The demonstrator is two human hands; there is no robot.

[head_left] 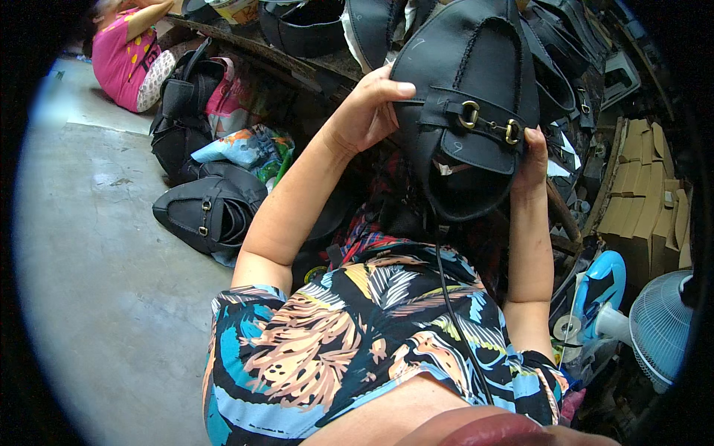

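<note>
Between both hands I hold a black leather loafer upper [476, 67], its toe pointing away from me and its opening toward me. A strap with a gold-coloured metal bit [491, 126] crosses it, and a raised seam runs around the toe panel. My left hand [370, 108] grips the left edge, thumb on the outer face and fingers partly hidden behind. On the right edge, my right hand [529, 160] is closed near the end of the strap; most of its fingers are out of sight. Pale handwritten marks show on the leather.
More black uppers [301, 30] lie on the workbench ahead. A stack of uppers with a bit strap [204, 212] sits low at my left beside a colourful cloth [253, 149]. Brown cardboard [639, 193] and a fan [658, 327] stand at right. Another person [126, 59] sits far left.
</note>
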